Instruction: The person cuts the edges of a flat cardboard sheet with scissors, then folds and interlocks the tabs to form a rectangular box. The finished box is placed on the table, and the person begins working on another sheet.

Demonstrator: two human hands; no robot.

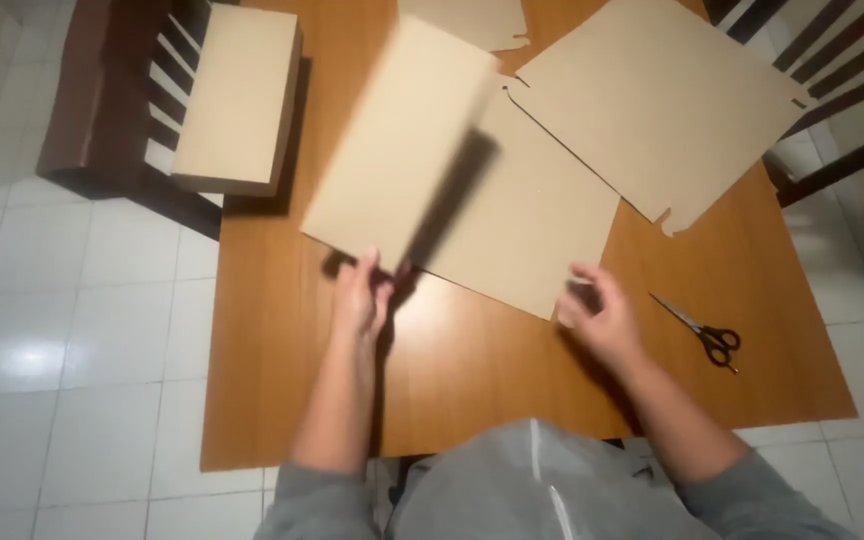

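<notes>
My left hand grips the near edge of a folded brown cardboard box, lifted and tilted above the wooden table and motion-blurred. A flat cardboard sheet lies on the table under and to the right of it. My right hand hovers at that sheet's near right corner with fingers curled around something small and pale; I cannot tell what it is. Black-handled scissors lie on the table to the right of my right hand.
A larger flat cardboard sheet covers the table's far right. Another cardboard piece lies at the far edge. A finished cardboard box rests on a dark wooden chair at the left. A second chair stands at the right. White tiled floor surrounds.
</notes>
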